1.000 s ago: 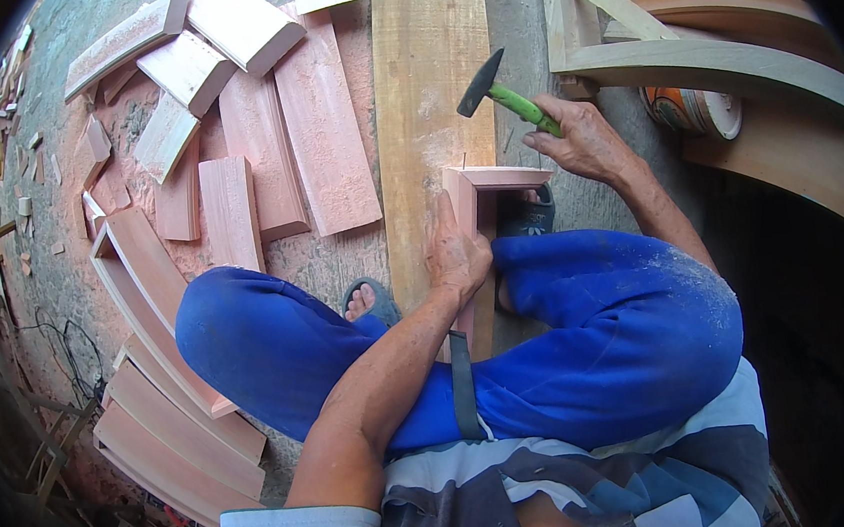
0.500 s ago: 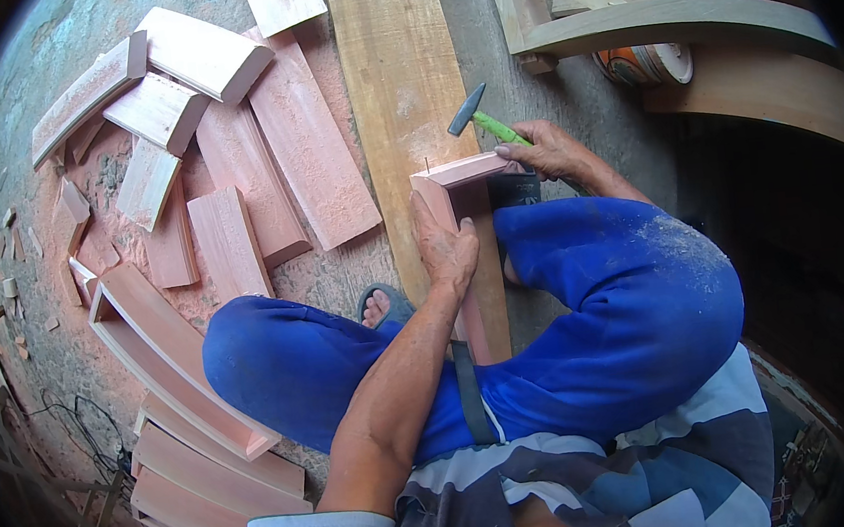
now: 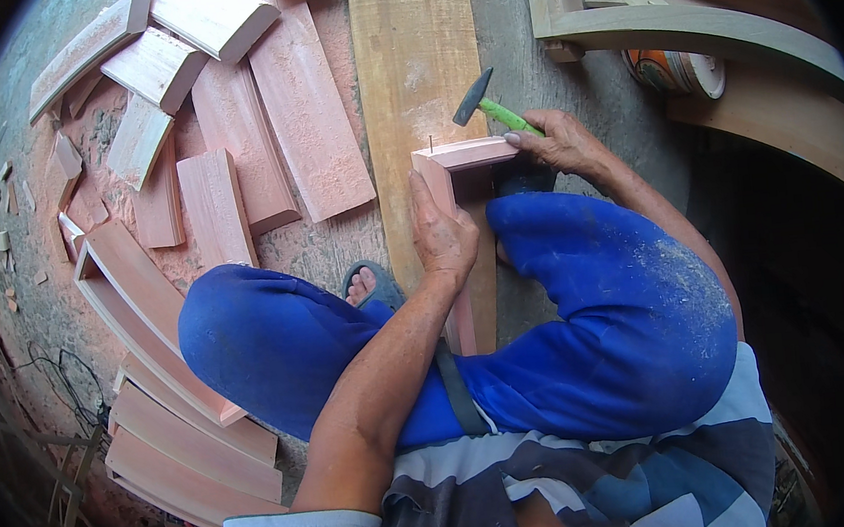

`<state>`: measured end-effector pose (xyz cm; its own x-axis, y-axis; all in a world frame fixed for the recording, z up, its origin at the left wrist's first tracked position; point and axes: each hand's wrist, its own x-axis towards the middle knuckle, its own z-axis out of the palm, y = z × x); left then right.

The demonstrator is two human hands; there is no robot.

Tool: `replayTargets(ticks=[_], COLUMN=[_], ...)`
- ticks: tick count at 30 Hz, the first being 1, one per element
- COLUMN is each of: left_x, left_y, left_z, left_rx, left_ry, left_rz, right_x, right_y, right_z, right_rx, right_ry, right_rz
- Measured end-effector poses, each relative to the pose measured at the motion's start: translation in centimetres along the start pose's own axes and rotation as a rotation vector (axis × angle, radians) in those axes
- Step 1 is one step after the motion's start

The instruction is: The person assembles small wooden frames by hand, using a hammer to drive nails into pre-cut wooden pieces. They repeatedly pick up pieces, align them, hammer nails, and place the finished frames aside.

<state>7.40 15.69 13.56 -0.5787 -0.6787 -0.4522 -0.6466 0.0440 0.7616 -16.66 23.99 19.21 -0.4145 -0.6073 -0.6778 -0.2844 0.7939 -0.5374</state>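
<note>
My left hand is wrapped round a pinkish wooden upright, near the corner where it meets a short crosspiece. A thin nail stands upright out of that corner, with much of its length showing. My right hand grips the green handle of a hammer, its thumb close to the far end of the crosspiece. The dark hammer head is held above and to the right of the nail, apart from it. Below the corner, the upright runs down between my legs, over a long plank.
Pink dusty boards and cut blocks lie on the concrete at left. Curved wooden frames are stacked by my left knee. At the upper right stand a pale curved wooden frame and a round orange-and-white container. Thin cables lie far left.
The whole view has shifted a little. The hammer head has tilted slightly and moved a bit with my right hand. My left hand keeps its hold, and the nail still stands up.
</note>
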Motion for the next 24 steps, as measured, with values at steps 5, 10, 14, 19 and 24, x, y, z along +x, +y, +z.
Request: replayTargets(ticks=[5,10,14,19,24], left_x=[0.2,0.5,0.3,0.2,-0.1], left_y=[-0.6,-0.6,-0.1,0.9,-0.2], left_z=[0.4,0.5,0.6,0.5,1.3], left_rx=[-0.011,0.043,0.110,0.125,0.143], left_ry=[-0.005,0.037,0.087,0.036,0.102], left_rz=[-0.054,-0.036,-0.021,-0.112,-0.049], right_x=[-0.5,-1.2,-0.6,0.1,0.3], right_y=[-2.2,-10.1,-17.7,-19.3,-19.6], right_z=[-1.3,-3.3,-2.2,-0.7,-0.4], right_rx=[-0.337,-0.759,-0.931,-1.165,-0.967], right_ry=[0.133,0.016,-0.080,-0.293,-0.076], right_rz=[-0.278,-0.508,-0.684,-0.588,-0.651])
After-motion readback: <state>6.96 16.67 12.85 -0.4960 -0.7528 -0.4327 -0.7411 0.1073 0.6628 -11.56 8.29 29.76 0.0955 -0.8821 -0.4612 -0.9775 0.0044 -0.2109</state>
